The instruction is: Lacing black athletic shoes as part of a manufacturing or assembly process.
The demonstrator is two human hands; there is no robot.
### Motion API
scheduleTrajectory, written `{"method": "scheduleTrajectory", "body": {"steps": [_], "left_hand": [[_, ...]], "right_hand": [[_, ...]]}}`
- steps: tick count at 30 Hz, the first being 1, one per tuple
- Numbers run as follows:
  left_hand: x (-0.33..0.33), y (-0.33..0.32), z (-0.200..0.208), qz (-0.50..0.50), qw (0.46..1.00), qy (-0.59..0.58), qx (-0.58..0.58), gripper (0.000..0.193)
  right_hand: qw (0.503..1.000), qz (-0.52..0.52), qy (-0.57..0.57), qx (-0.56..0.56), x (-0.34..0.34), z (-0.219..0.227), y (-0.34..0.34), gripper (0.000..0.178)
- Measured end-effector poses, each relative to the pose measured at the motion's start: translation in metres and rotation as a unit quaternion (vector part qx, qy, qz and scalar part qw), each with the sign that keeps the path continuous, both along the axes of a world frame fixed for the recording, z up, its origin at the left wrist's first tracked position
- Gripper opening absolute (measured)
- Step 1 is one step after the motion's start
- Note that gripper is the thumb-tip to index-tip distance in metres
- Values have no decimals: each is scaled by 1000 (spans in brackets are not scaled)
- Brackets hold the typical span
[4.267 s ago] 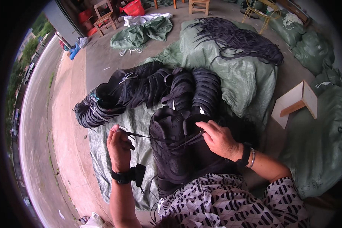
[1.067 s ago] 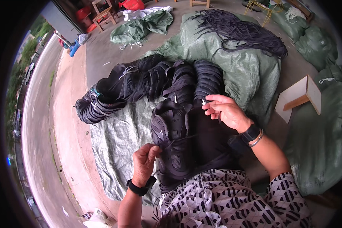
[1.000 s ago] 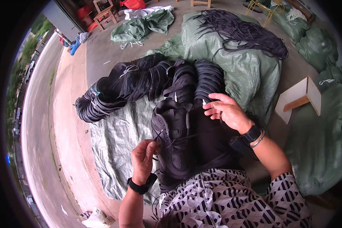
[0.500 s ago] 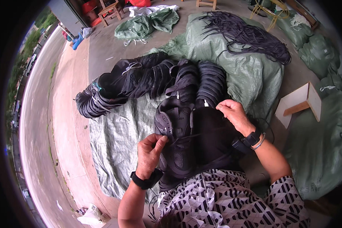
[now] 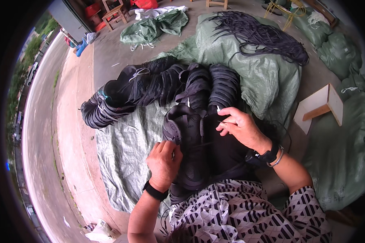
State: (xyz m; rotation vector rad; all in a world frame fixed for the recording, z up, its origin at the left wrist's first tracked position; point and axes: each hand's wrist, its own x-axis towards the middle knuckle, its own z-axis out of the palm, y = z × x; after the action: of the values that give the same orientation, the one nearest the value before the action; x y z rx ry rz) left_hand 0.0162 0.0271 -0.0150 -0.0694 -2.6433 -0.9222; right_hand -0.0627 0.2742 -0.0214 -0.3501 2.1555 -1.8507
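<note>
A black shoe (image 5: 189,129) lies on my lap with its opening away from me and its toe toward me. My left hand (image 5: 163,162) is closed at the left edge of the shoe's lacing; what its fingertips hold is hidden. To the right, above the dark cloth on my lap, my right hand (image 5: 241,127) has its fingers curled round a thin dark shoelace, of which only a short end shows. A dark strand of lace crosses the shoe between my hands. Beyond the shoe, rows of nested black shoe uppers (image 5: 224,83) lie close by.
A longer row of black uppers (image 5: 150,85) curves left over a green-grey woven sheet (image 5: 123,150). Farther back, a heap of dark laces (image 5: 259,38) lies on green sacking (image 5: 267,81). On the right are a small wooden stand (image 5: 318,106) and full green sacks (image 5: 340,141).
My right hand has moved a little left and turned, its fingers now nearer the shoe. My left hand has rolled over, knuckles up, at the shoe's edge. The view has shifted slightly.
</note>
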Motion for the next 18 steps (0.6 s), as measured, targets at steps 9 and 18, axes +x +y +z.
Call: {"method": "scheduleTrajectory", "body": {"steps": [9, 18], "left_hand": [[-5, -23, -16, -73, 945, -200, 249, 19], [-8, -23, -11, -87, 911, -239, 325, 18]], "right_hand": [[999, 33, -6, 14, 17, -10, -18, 8], [998, 50, -19, 45, 27, -13, -28, 9]]}}
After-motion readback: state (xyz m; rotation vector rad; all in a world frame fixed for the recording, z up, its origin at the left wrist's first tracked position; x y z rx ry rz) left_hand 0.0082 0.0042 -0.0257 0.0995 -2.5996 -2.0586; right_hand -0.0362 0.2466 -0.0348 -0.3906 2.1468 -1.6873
